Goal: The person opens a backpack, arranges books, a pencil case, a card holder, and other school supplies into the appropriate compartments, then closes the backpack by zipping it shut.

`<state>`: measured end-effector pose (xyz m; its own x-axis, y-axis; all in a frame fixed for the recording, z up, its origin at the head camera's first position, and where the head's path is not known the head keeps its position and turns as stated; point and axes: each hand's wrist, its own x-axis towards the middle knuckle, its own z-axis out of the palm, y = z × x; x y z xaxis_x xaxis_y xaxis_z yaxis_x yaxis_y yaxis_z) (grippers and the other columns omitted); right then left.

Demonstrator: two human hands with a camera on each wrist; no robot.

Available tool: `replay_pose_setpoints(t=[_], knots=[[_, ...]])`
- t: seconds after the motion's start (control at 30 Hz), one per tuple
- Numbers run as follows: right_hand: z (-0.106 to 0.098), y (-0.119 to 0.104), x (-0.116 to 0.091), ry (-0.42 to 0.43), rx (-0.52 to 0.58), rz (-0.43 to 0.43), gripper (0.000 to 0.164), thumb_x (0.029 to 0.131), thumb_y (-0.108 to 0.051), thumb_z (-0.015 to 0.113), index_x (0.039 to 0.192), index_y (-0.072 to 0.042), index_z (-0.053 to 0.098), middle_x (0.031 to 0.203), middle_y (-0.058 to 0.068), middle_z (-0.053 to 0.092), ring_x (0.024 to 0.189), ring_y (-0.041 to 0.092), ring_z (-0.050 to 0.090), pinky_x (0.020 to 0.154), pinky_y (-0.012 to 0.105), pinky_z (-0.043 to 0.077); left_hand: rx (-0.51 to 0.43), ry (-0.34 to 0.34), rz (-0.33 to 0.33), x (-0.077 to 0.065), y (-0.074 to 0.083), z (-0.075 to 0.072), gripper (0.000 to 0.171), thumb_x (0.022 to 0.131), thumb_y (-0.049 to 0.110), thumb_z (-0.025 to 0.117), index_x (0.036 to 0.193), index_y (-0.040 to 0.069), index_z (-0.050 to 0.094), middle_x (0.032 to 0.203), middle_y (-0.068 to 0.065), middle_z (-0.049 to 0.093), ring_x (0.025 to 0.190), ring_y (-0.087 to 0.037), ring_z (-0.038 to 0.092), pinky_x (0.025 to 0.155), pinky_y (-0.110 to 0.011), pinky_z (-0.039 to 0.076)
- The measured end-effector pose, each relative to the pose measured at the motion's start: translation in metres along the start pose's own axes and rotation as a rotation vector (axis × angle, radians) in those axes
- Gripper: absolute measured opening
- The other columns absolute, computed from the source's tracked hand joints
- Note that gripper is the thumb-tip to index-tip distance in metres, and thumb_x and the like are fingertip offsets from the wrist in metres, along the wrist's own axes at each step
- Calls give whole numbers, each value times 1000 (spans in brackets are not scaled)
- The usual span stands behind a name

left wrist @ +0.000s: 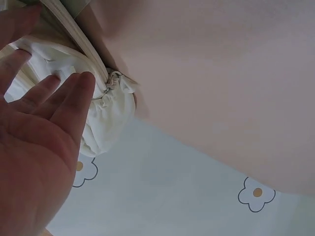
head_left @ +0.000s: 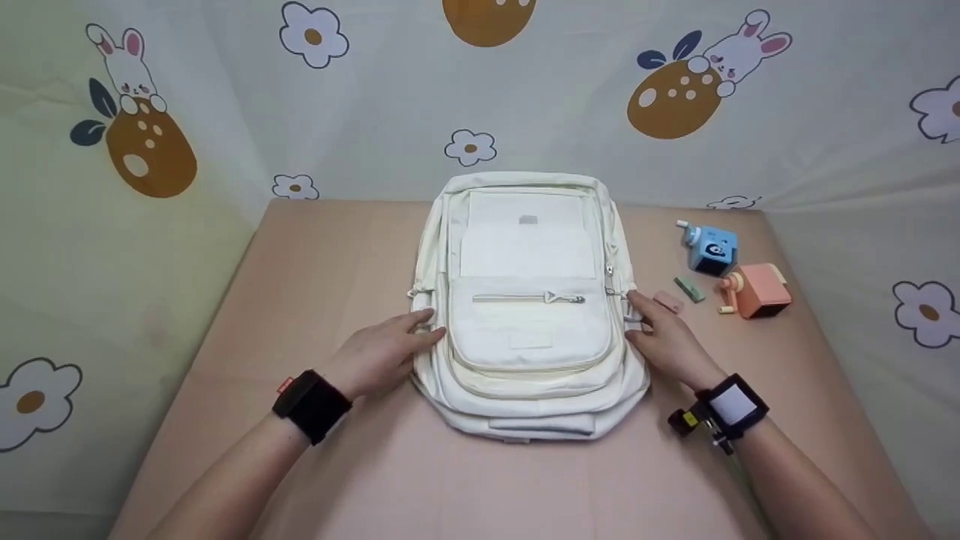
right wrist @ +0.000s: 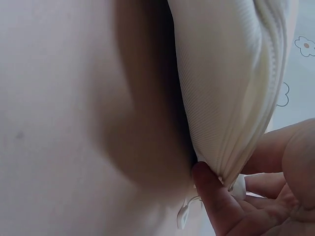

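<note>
A cream-white backpack (head_left: 536, 259) lies flat on the table, its front zip pocket facing up. At its left side is my left hand (head_left: 381, 351), thumb and index finger at the bag's edge. In the left wrist view that hand (left wrist: 39, 137) has its fingers extended beside the gathered side pocket (left wrist: 110, 118). My right hand (head_left: 671, 341) holds the opposite side edge. The right wrist view has the fabric edge of the backpack (right wrist: 216, 88) between the thumb and fingers of this hand (right wrist: 261, 196), near a dangling cord pull (right wrist: 182, 217).
Right of the backpack are a blue crank pencil sharpener (head_left: 712, 250) and a pink one (head_left: 761, 291). A small green block (head_left: 689, 289) and a pink block (head_left: 667, 302) lie near them. Patterned cloth (head_left: 375, 120) hangs behind the pinkish table (head_left: 322, 262).
</note>
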<state>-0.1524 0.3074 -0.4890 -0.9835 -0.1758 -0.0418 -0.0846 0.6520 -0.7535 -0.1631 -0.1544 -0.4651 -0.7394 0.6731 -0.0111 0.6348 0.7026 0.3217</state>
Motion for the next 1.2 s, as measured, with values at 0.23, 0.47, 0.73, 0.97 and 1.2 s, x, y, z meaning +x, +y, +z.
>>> replay_pose_setpoints(t=[0.23, 0.47, 0.73, 0.97, 1.2], knots=[[-7, 3, 4, -18, 29, 27, 68, 96, -3, 63, 156, 4, 32, 159, 29, 31, 141, 47, 39, 111, 53, 39, 34, -79, -29, 14, 14, -21, 50, 91, 11, 62, 141, 12, 62, 148, -19, 52, 133, -35, 53, 102, -51, 48], [-25, 10, 1, -42, 113, 71, 63, 98, -10, 62, 155, 0, 37, 157, 25, 36, 135, 44, 49, 106, 46, 45, 120, -21, 126, 57, 60, -38, 53, 95, 29, 67, 142, 5, 57, 144, -18, 55, 132, -35, 53, 109, -48, 43], [-30, 17, 10, 20, 193, 139, 49, 109, -14, 46, 154, 3, 36, 155, 26, 39, 137, 44, 45, 108, 55, 42, 200, -256, 280, 107, 139, -23, 68, 99, 42, 63, 157, 15, 41, 163, -11, 34, 151, -29, 29, 122, -39, 21], [-23, 22, 31, -25, 191, 131, 58, 108, -13, 46, 158, 5, 23, 155, 30, 38, 142, 46, 38, 113, 54, 36, 290, -313, 337, 118, 178, 10, 85, 90, 61, 67, 160, 23, 36, 167, -9, 25, 152, -33, 24, 120, -51, 25], [-28, 28, 40, -69, 305, 194, 58, 107, -15, 53, 156, 5, 30, 145, 30, 51, 129, 38, 55, 99, 34, 51, 289, -295, 292, 119, 181, 19, 91, 84, 63, 74, 158, 23, 40, 166, -11, 28, 151, -32, 27, 118, -50, 30]])
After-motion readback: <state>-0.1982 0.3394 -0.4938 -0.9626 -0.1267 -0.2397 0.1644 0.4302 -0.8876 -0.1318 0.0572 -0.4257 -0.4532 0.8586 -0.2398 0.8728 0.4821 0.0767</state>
